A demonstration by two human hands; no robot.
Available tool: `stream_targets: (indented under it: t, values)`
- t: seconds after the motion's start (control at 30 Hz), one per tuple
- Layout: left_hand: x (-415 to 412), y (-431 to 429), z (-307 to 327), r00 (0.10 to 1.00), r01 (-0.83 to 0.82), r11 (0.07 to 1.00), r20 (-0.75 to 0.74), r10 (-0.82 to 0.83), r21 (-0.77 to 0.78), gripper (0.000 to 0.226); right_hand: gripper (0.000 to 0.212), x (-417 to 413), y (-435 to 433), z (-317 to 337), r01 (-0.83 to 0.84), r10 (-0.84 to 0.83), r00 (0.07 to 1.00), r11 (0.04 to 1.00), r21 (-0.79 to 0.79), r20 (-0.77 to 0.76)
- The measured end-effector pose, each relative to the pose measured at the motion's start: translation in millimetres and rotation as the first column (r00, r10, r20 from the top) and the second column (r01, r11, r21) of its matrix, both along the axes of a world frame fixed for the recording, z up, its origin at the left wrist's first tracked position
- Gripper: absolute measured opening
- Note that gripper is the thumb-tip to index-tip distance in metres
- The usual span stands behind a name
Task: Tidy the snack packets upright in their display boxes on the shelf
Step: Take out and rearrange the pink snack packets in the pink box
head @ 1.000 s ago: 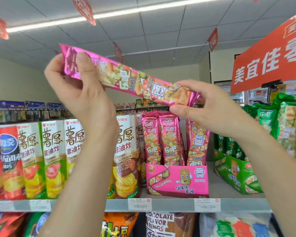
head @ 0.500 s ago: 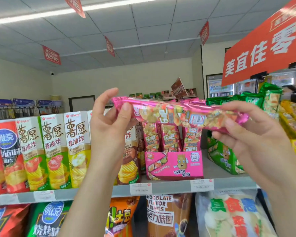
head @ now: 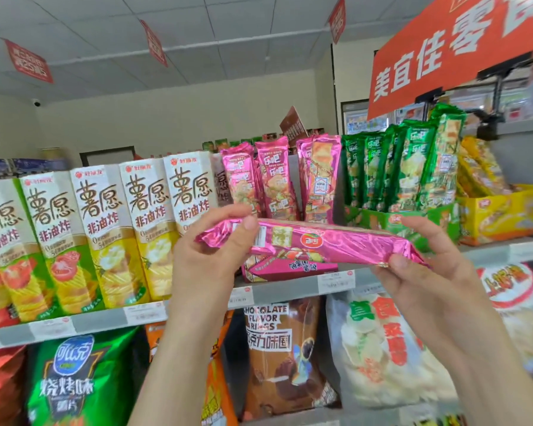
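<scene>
I hold a long pink snack packet (head: 320,244) level in front of the shelf, its back side with a barcode facing me. My left hand (head: 210,250) pinches its left end and my right hand (head: 425,265) grips its right end. Behind it the pink display box (head: 293,267) sits on the shelf, with several pink packets (head: 277,179) standing upright in it. To the right a green display box (head: 379,219) holds upright green packets (head: 413,167). A yellow box (head: 505,210) of leaning yellow packets stands further right.
Tall cartons of potato crisps (head: 102,229) fill the shelf to the left of the pink box. The grey shelf edge (head: 290,290) carries price tags. Large snack bags (head: 286,358) hang on the shelf below. An orange sign (head: 443,53) overhangs at the upper right.
Both hands have lowered the pink packet from above the shelf down to the level of the pink box, and turned it so its back faces me. The view tilted down.
</scene>
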State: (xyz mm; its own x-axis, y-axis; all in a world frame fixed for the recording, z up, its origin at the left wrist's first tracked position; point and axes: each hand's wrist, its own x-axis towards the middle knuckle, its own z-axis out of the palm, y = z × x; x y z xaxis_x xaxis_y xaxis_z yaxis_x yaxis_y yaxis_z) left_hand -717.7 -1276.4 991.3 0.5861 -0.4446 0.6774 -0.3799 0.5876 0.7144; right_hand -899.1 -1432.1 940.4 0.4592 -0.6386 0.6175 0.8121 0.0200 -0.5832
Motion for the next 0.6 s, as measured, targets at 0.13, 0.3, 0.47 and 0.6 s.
stream_targets:
  t: [0.13, 0.3, 0.47, 0.6]
  values:
    - [-4.3, 0.4, -2.6, 0.99, 0.08, 0.979, -0.101, -0.1, -0.186, 0.038, 0.049, -1.6, 4.1, -6.6, 0.0, -0.008, 0.997, 0.996, -0.093, -0.078]
    - [-9.3, 1.7, -2.8, 0.963, 0.209, 0.936, -0.108, -0.248, -0.284, 0.047, 0.047, 0.6, 11.8, -16.0, 0.154, -0.196, 0.965, 0.962, -0.225, -0.176]
    - [-10.4, 4.9, -4.3, 0.938, 0.266, 0.931, -0.155, -0.31, -0.251, 0.052, 0.063, 6.1, 15.9, -21.3, 0.304, -0.425, 0.872, 0.858, -0.414, -0.242]
    - [-14.8, 8.6, -9.2, 0.996, 0.068, 0.997, -0.048, -0.07, -0.042, 0.061, 0.074, 7.9, 19.2, -21.6, 0.538, -0.714, 0.692, 0.609, -0.583, -0.107]
